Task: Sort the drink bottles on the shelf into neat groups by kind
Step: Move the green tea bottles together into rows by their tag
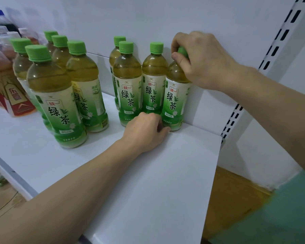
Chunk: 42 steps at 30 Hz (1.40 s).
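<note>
Green caps and green labels fill the row under my hands: my right hand [199,59] is closed over the cap of the end green-tea bottle [176,95], and my left hand [146,131] is curled low against its base, fingers tucked so I cannot tell how much they actually grip. To set this one well, I judge I should steer from the base and only steady the top, nudging it until it touches its neighbour [153,80] just left of my right hand and its label faces out like the rest. Beyond my right hand the white shelf [165,173] ends near the slotted upright [236,113], so there is little room that way. Nearer me, below my left hand, the board lies bare. Well left of my left wrist stands a looser cluster of green-tea bottles [55,103], then red-labelled bottles [12,95] beyond.
</note>
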Motion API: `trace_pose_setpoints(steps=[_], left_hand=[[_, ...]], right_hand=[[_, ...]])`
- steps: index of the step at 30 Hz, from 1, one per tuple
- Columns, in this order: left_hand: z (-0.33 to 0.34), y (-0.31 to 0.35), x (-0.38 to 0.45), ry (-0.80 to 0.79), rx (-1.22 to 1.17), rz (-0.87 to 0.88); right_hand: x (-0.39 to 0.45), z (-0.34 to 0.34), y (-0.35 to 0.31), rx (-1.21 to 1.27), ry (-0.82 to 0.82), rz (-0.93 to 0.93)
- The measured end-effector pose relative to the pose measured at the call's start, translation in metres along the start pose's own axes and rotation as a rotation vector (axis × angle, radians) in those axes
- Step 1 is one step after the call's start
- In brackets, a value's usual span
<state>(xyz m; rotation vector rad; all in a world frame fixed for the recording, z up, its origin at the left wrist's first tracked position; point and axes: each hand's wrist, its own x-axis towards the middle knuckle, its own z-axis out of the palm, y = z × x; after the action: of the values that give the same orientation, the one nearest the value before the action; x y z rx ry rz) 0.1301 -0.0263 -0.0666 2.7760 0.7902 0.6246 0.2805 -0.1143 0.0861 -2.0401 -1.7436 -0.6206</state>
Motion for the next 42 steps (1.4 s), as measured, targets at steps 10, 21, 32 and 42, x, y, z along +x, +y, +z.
trace_pose_setpoints(steps=[10,21,32,42], left_hand=[[-0.018,-0.022,-0.001,-0.095,-0.069,-0.025],[-0.035,-0.034,-0.006,-0.311,-0.125,0.085],[-0.040,-0.017,-0.023,-0.443,-0.122,0.356],[-0.031,-0.012,-0.027,-0.412,-0.176,0.405]], right_hand=[[0.059,-0.013,-0.032,-0.163,-0.314,-0.226],[0.086,-0.015,-0.072,-0.001,-0.280,-0.330],[0.085,-0.003,-0.094,0.062,-0.311,-0.208],[0.085,-0.023,-0.121,0.075,-0.436,-0.152]])
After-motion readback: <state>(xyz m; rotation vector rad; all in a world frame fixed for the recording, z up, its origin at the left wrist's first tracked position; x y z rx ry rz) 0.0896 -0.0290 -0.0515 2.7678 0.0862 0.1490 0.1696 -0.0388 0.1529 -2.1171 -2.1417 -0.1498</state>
